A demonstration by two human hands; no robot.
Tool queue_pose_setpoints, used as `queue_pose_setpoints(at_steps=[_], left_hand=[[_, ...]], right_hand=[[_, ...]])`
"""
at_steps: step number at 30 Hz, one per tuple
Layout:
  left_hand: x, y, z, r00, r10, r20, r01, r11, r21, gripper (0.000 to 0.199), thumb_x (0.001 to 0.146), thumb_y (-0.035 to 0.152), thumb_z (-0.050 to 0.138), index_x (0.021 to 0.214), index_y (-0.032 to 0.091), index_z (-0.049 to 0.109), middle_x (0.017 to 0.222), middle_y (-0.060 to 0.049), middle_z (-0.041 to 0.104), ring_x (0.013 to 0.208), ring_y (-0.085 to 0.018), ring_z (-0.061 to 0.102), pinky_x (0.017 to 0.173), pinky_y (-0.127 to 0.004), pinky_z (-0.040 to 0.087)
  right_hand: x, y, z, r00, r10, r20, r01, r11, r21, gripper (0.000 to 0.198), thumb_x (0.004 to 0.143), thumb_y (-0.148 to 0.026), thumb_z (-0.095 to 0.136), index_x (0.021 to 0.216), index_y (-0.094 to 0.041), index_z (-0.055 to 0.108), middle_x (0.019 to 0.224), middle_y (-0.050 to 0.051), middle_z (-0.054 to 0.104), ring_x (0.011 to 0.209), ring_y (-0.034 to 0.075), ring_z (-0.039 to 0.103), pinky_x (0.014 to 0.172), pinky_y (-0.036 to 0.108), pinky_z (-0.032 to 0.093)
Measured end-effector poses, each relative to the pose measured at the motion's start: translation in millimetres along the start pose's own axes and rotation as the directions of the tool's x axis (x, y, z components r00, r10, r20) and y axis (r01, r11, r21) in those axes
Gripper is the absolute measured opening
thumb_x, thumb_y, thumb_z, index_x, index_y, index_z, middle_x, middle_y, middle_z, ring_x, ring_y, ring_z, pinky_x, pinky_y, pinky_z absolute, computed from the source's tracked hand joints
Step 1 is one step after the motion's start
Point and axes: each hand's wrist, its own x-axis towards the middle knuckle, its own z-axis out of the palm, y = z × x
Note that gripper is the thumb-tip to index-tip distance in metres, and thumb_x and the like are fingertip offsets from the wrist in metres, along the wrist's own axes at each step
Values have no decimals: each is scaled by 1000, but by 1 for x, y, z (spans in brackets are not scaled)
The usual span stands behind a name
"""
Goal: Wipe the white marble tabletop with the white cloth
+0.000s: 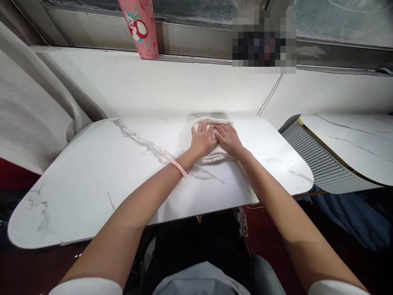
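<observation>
A folded white towel [218, 156] lies on the white marble-patterned tabletop [76, 192], near its back edge. My left hand [203, 141] rests palm down on the towel's left part, fingers spread forward. Beside it, my right hand [229, 140] lies palm down on the towel's right part with its fingers stretched out. The two hands nearly touch at the thumbs. Both palms hide the middle of the towel, and its ribbed front edge shows below them. A pink coiled band [178, 168] circles my left wrist.
A pink patterned tumbler [141, 30] stands on the window ledge behind the table. A white curtain [33, 102] hangs at the left. To the right is a second marble-patterned table [356, 143] with a ribbed side. Thin cables [270, 95] run down the white wall.
</observation>
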Motion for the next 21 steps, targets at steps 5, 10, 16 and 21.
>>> queue_pose_setpoints(at_steps=[5, 10, 16, 21], left_hand=[[30, -9, 3, 999, -38, -33, 39, 999, 2, 58, 99, 40, 29, 152, 18, 40, 163, -11, 34, 153, -28, 23, 125, -53, 14], [51, -15, 3, 996, -70, -62, 68, 997, -27, 57, 99, 41, 28, 150, 19, 43, 162, -10, 36, 153, -27, 24, 125, -52, 15], [72, -21, 4, 993, -100, -62, 97, 994, -44, 57, 99, 41, 27, 150, 20, 43, 162, -10, 36, 153, -28, 23, 125, -53, 14], [86, -25, 4, 994, -83, -74, 81, 996, -28, 56, 100, 42, 26, 147, 21, 45, 160, -11, 39, 151, -28, 26, 124, -54, 16]], right_hand=[[34, 11, 5, 1000, 15, -17, -14, 998, 61, 48, 101, -38, 29, 141, -22, 50, 152, 7, 49, 143, 24, 38, 124, 51, 18], [62, 19, 9, 1000, 9, -15, -8, 996, 84, 48, 101, -36, 29, 140, -21, 52, 150, 7, 51, 143, 24, 38, 124, 51, 18], [84, 26, 11, 1000, 1, -24, 2, 992, 128, 46, 101, -37, 32, 138, -23, 55, 148, 5, 53, 141, 24, 39, 124, 50, 18], [96, 28, 9, 999, 23, -38, -19, 994, 103, 44, 102, -35, 33, 137, -23, 56, 147, 6, 53, 140, 24, 41, 123, 49, 20]])
